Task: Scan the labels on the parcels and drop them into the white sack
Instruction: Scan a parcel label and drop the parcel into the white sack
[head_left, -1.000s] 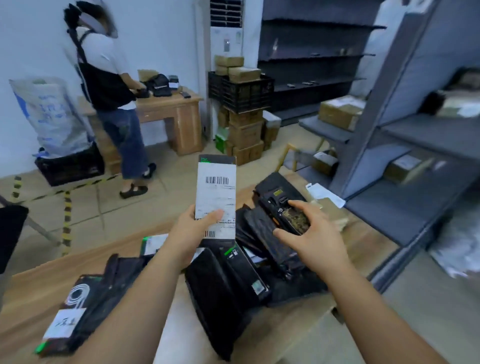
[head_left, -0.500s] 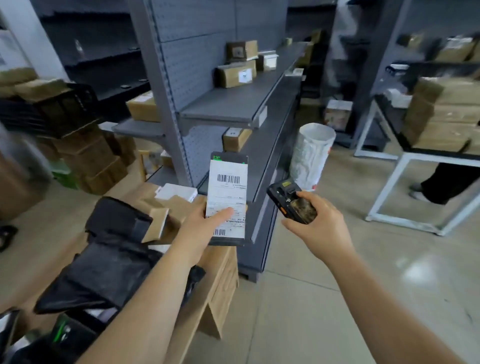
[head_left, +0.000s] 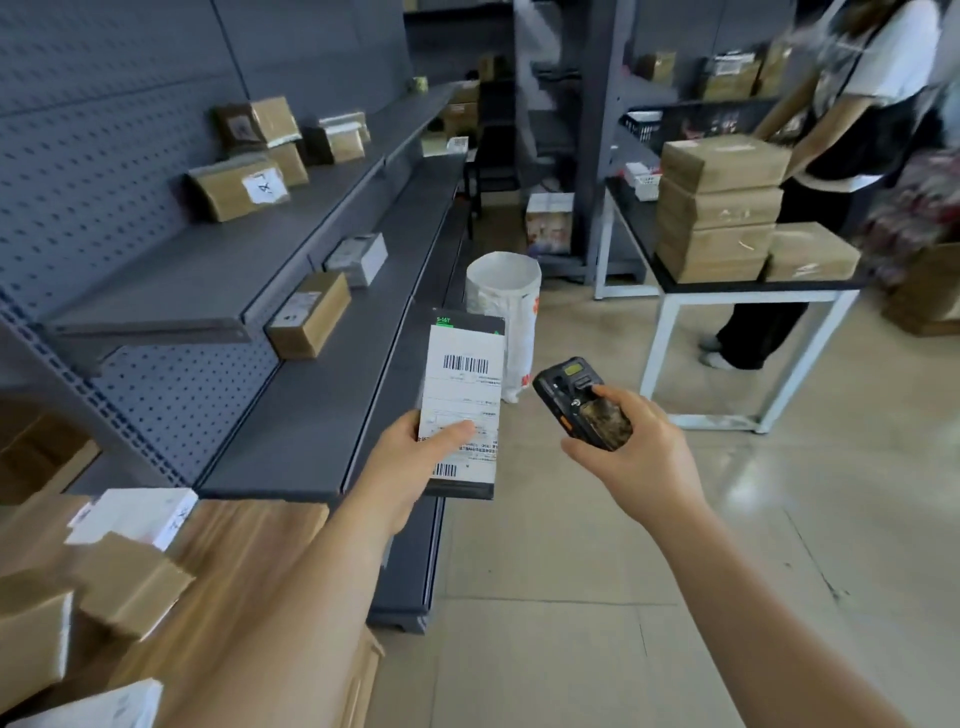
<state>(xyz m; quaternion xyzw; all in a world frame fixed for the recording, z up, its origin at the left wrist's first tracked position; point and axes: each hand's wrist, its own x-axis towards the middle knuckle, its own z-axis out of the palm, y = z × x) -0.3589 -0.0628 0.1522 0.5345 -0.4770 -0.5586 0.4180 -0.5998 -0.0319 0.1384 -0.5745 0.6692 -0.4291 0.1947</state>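
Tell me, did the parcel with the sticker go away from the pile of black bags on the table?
Yes. The parcel, held by the left hand, now hangs beyond the wooden table, in front of the white sack.

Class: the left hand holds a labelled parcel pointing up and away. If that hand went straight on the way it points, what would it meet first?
Probably the white sack: it stands on the floor just beyond the parcel in the left hand. Depth is unclear.

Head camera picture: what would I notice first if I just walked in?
Probably the parcel with its white barcode label, held up in the middle by the left hand. Right beside it, the right hand grips a black scanner. Behind them, an open white sack stands on the floor.
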